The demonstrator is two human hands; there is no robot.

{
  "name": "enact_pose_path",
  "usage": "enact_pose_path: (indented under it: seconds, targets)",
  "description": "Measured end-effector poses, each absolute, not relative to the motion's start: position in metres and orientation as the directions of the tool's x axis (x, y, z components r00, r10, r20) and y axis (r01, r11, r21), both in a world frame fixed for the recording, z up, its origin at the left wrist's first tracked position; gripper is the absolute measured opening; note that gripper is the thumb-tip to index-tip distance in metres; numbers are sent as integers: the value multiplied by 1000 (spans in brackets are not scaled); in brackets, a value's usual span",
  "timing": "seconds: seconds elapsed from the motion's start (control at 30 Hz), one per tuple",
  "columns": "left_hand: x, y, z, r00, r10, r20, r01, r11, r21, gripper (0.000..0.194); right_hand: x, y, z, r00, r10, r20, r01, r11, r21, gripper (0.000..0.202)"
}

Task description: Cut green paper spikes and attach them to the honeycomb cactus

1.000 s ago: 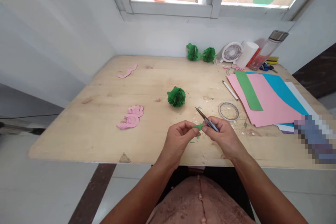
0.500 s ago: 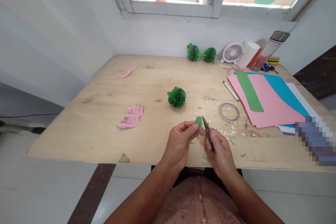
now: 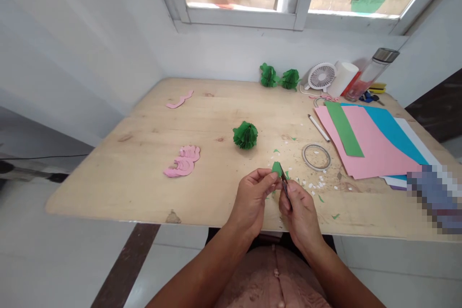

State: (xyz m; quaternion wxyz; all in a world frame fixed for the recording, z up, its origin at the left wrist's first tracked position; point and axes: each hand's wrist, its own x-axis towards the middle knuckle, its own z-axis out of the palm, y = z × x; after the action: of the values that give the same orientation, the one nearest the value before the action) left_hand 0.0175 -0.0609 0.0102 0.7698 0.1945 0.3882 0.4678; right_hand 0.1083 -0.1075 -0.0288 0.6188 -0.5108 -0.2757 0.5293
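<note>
Near the table's front edge, my left hand (image 3: pixel 255 197) pinches a small green paper piece (image 3: pixel 276 168) between thumb and fingers. Dark scissors (image 3: pixel 285 184) are gripped in my right hand (image 3: pixel 300 207), their blades against the right side of the green piece. Small green and white paper scraps (image 3: pixel 321 185) lie about my right hand. Beyond my hands sits a folded green paper ball (image 3: pixel 245 135).
Pink wavy strips (image 3: pixel 182 161) lie at the left. Two green paper shapes (image 3: pixel 269 76), a small fan (image 3: pixel 322 76) and a bottle (image 3: pixel 371 74) stand at the back. On the right are a tape ring (image 3: pixel 316 157), a pen (image 3: pixel 318 128) and coloured sheets (image 3: pixel 375 154).
The scissor blades have come to the edge of the green piece and look more closed. The whole view has shifted slightly.
</note>
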Motion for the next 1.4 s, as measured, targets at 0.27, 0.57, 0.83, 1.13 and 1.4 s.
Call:
enact_pose_path:
  seconds: [0.27, 0.57, 0.83, 1.13, 1.4]
  targets:
    - [17, -61, 11, 263, 873, -411, -566, 484, 667, 16, 108, -107, -29, 300, 932, -206, -361, -89, -928, 40]
    - [18, -62, 8, 268, 868, -418, -564, 493, 663, 16, 106, -108, -31, 317, 924, -213, -373, -86, -924, 41]
    - [20, -63, 10, 268, 865, -425, -569, 498, 654, 16, 104, -110, -31, 342, 916, -209, -368, -74, -927, 39]
    - [17, -63, 10, 277, 864, -421, -553, 501, 665, 17, 102, -112, -30, 370, 904, -213, -326, -89, -941, 41]
    - [7, -57, 11, 257, 888, -382, -481, 460, 746, 18, 114, -110, -27, 368, 894, -255, -296, -148, -944, 40]
